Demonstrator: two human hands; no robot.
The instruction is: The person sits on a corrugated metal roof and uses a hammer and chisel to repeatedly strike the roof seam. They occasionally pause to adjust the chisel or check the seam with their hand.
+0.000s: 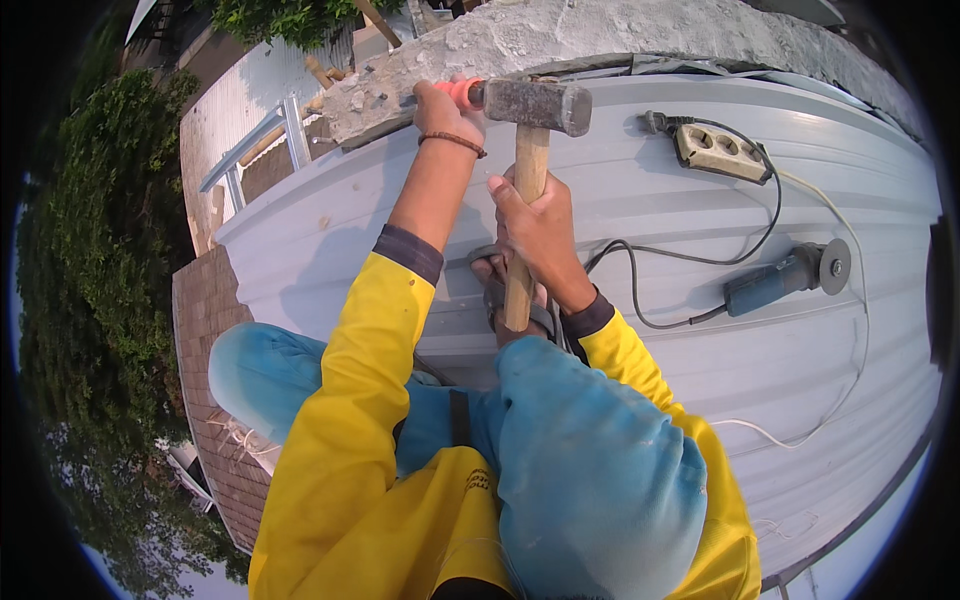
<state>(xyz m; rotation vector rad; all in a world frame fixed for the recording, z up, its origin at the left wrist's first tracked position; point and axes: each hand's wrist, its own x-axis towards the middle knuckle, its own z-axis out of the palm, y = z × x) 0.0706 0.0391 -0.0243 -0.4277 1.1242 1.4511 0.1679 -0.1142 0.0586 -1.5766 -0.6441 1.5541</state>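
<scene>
My left hand (pixel 452 120) is closed around a chisel with an orange-red grip (pixel 462 93), held against the rough concrete ledge (pixel 600 38). Its working tip is hidden. In my right hand (pixel 545 225) is a club hammer (pixel 540 106), gripped by its wooden handle. The heavy steel head is at the chisel's struck end; whether they touch I cannot tell. Below the hammer handle, my sandalled foot (pixel 492 268) rests on the grey metal roof sheet (pixel 700 385).
To the right lie a blue angle grinder (pixel 775 284) with a disc and a white power strip (pixel 722 152) with a plug in it. Black and white cables (pixel 862 330) loop over the ribbed sheet. A metal frame (pixel 262 142), tiled roof (pixel 215 390) and trees (pixel 100 220) are at left.
</scene>
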